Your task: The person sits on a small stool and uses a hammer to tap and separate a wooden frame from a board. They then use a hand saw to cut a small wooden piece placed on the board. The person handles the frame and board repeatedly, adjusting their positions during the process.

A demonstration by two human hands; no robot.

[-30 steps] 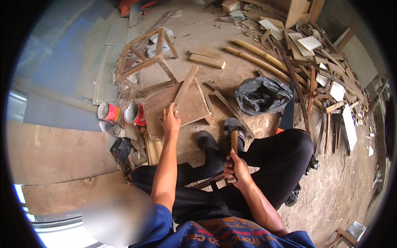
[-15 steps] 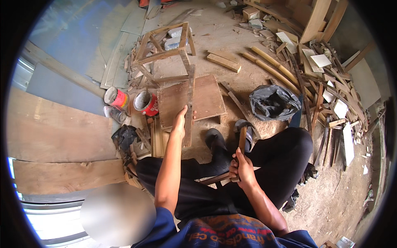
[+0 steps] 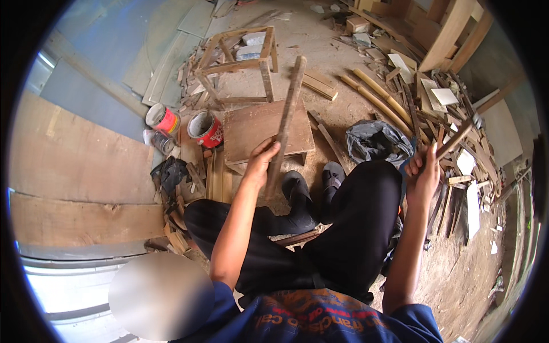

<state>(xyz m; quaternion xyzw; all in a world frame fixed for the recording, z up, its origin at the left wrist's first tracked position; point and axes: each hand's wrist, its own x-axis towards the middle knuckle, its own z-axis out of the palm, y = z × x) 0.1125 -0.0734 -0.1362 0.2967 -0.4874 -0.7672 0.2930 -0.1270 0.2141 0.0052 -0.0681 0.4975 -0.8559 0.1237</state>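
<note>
My left hand [image 3: 264, 161] is closed round a long, narrow wooden strip [image 3: 292, 94], held tilted upright above a low wooden table [image 3: 243, 132]. Out to the right, my right hand [image 3: 424, 174] grips the wooden handle of what looks like a hammer [image 3: 456, 138]. Its small greyish head, at the far end over the scrap pile, is hard to make out. The low table stands just beyond my feet, its brown top partly hidden behind the strip.
A wooden stool frame [image 3: 267, 50] stands beyond the table. Red paint cans [image 3: 206, 130] are at its left. To the right lie a black plastic bag [image 3: 357, 139], bamboo poles [image 3: 383, 97] and a heap of wood scraps [image 3: 486, 148]. Plywood [image 3: 80, 154] covers the left side.
My right hand has swung up and right from my lap with the hammer. My left hand has shifted slightly right, and the strip now leans right, clear of the stool frame.
</note>
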